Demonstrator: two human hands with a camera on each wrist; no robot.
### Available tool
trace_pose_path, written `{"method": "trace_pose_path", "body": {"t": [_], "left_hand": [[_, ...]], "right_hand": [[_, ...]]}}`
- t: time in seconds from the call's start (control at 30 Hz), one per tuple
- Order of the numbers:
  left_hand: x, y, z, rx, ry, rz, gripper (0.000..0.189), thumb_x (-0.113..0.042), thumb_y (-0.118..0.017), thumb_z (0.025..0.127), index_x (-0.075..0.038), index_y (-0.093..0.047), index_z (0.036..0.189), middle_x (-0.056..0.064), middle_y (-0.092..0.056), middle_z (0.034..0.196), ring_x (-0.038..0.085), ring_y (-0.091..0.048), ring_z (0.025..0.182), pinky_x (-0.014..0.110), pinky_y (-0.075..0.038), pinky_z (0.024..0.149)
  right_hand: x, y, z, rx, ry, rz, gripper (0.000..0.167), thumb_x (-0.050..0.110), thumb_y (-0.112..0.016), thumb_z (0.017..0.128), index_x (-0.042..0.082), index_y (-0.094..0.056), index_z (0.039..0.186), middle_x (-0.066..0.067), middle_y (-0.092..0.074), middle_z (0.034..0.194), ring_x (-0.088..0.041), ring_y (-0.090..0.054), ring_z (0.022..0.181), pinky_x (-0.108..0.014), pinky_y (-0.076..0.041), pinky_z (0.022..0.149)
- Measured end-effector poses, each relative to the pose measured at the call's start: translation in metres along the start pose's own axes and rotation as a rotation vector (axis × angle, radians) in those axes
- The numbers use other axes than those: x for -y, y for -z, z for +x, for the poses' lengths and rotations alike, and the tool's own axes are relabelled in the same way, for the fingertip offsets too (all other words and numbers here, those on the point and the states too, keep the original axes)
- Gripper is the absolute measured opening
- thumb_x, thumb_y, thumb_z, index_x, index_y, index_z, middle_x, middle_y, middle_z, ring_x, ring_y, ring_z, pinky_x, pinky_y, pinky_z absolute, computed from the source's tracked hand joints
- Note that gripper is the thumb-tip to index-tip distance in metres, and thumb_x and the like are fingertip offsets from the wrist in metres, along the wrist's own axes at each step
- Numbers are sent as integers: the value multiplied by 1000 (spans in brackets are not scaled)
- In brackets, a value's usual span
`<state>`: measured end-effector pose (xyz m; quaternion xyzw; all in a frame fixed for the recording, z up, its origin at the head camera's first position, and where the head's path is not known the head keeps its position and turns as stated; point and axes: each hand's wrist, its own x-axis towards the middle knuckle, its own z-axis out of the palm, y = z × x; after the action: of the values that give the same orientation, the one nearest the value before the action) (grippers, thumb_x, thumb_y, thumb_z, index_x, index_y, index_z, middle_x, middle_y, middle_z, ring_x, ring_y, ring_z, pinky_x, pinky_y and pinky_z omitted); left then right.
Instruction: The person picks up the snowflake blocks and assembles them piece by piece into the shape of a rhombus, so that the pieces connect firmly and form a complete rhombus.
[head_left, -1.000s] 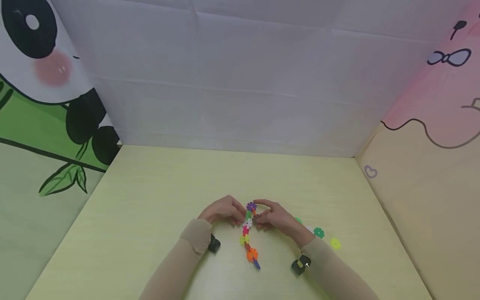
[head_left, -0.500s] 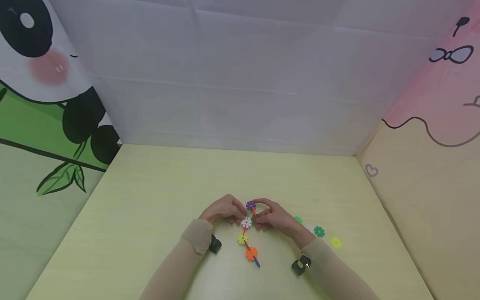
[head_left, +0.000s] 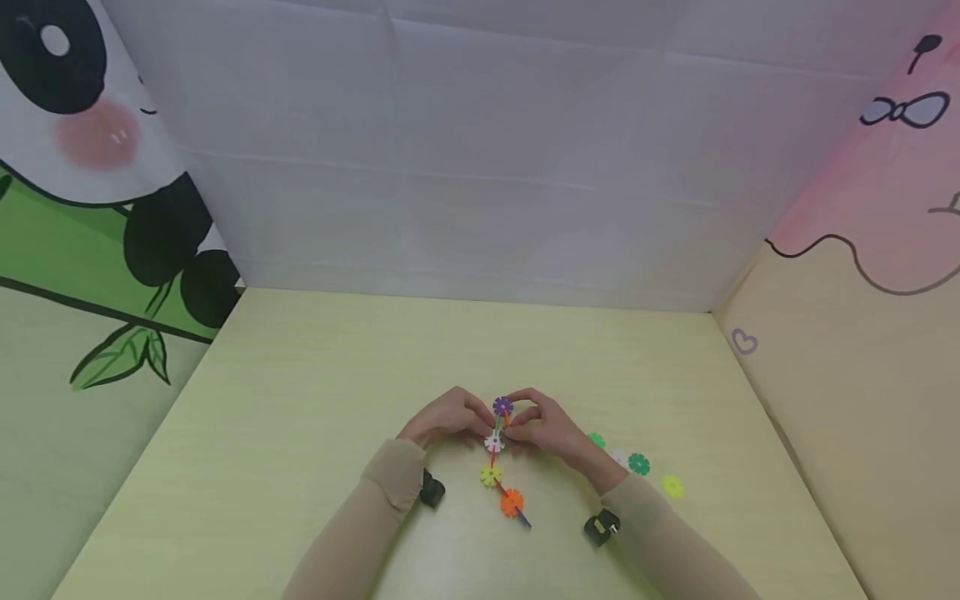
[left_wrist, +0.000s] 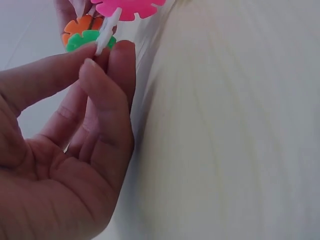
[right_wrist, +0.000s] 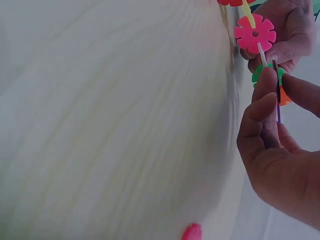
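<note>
A chain of slotted plastic discs hangs between the two hands, running from a purple disc [head_left: 502,406] at the top through a white disc [head_left: 494,443] and a yellow disc [head_left: 491,476] to an orange disc [head_left: 512,502] low down. My left hand [head_left: 452,415] pinches the white disc [left_wrist: 106,34] between thumb and fingers, beside a pink disc [left_wrist: 131,6] and a green disc [left_wrist: 80,41]. From the other side, my right hand [head_left: 551,432] pinches a dark disc [right_wrist: 275,70], seen edge-on, against the green disc [right_wrist: 257,76]. Fingers partly hide where these join.
Loose discs lie on the pale table [head_left: 337,367] to the right of my right hand: a dark green disc [head_left: 639,464], a yellow-green disc [head_left: 672,487], a light green disc [head_left: 596,439] and a whitish one. A white wall [head_left: 480,208] stands behind.
My right hand has moved slightly left and up, closer to the left hand. The chain has turned its disc faces to the head view, and its lower end has shifted to the right.
</note>
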<state>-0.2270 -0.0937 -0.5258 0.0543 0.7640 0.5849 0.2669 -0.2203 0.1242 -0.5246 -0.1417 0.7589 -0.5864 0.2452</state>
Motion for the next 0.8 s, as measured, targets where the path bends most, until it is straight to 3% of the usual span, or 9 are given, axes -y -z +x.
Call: {"method": "trace_pose_path", "body": {"t": [0.17, 0.33, 0.63, 0.8], "left_hand": [[2, 3, -1, 4, -9, -17, 10, 2, -71, 76, 2, -72, 86, 12, -69, 79, 19, -64, 61, 33, -54, 59], [2, 6, -2, 4, -8, -12, 11, 2, -70, 78, 2, -72, 89, 11, -69, 82, 16, -62, 61, 32, -54, 61], [-5, 7, -6, 4, 11, -40, 15, 4, -66, 80, 4, -71, 94, 11, -69, 87, 20, -66, 74, 34, -55, 67], [-9, 5, -8, 6, 22, -60, 15, 4, -67, 79, 3, -71, 93, 12, -69, 87, 21, -66, 75, 35, -55, 68]], "right_hand": [[-2, 1, 3, -13, 49, -71, 52, 10, -73, 84, 6, -50, 130, -12, -65, 91, -28, -67, 74, -36, -54, 65], [-2, 3, 4, -39, 43, -129, 52, 13, -75, 84, 7, -52, 129, -8, -66, 90, -23, -65, 77, -32, -51, 65], [11, 3, -2, -10, 39, -91, 52, 9, -73, 85, 2, -51, 131, -12, -66, 91, -24, -63, 80, -36, -49, 67], [5, 6, -1, -2, 27, -85, 51, 13, -75, 84, 8, -53, 130, -10, -66, 90, -24, -64, 81, -32, -50, 67]]}}
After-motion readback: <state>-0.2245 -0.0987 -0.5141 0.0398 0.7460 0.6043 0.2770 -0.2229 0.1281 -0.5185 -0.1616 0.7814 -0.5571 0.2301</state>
